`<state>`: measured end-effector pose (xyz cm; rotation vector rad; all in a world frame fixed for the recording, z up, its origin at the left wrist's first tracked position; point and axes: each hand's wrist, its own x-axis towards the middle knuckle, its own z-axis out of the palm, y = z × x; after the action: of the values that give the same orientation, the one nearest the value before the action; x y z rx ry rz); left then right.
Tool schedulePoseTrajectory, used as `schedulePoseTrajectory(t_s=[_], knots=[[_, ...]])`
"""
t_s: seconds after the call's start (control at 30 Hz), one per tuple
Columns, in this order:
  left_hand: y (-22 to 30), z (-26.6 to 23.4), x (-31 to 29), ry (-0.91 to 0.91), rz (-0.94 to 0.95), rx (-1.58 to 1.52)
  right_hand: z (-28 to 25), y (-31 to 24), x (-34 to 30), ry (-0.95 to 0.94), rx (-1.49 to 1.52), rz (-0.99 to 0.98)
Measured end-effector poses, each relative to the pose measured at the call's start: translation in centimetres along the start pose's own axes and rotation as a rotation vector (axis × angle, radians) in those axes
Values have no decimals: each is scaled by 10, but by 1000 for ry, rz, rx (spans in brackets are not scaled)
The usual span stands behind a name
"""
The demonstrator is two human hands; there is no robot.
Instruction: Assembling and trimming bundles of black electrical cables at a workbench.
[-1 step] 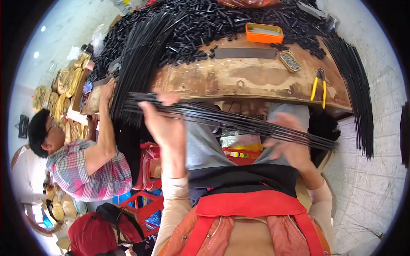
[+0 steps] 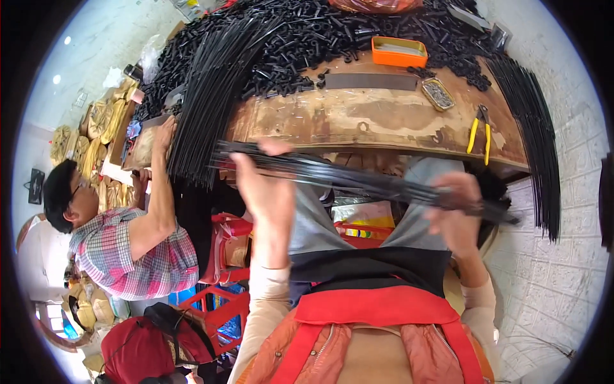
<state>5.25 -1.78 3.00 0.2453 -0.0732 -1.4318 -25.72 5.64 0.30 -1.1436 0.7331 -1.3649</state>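
A bundle of long, thin black rods [image 2: 358, 180] is held slantwise over my lap, just off the table's near edge. Near its left end, my left hand [image 2: 263, 192] is closed, thumb on the near side and fingers on the far side. My right hand [image 2: 457, 208] wraps round the bundle towards its right end, slightly blurred by motion. Past that hand the rod ends are smeared. On the left, a thick sheaf of similar black rods [image 2: 208, 115] lies across the table and overhangs its edge.
Small black tubular pieces [image 2: 320, 38] heap along the back of the wooden table [image 2: 300, 125]. On it lie an orange box [image 2: 399, 59], a flat grey bar [image 2: 371, 81], a tin of small metal bits [image 2: 438, 95] and yellow-handled pliers [image 2: 480, 134]. More rods [image 2: 534, 141] hang off the right. A co-worker [image 2: 134, 249] sits left.
The bundle's rods have drawn closer together. My left hand has shifted a little right, and my right hand has moved right and closed round the rods.
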Motion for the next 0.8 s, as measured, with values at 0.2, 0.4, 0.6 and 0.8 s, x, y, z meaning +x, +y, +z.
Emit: schedulePoseTrajectory(t_s=[0.2, 0.4, 0.6, 0.8], knots=[[-101, -91, -4, 303, -411, 88, -35, -74, -3, 507, 75, -450], [-109, -191, -59, 161, -1098, 232, 32, -36, -7, 168, -421, -113], [-86, -43, -46, -443, -352, 1134, 36, 25, 24, -84, -297, 251], [-93, -34, -67, -410, -263, 1104, 27, 25, 33, -41, -127, 235]])
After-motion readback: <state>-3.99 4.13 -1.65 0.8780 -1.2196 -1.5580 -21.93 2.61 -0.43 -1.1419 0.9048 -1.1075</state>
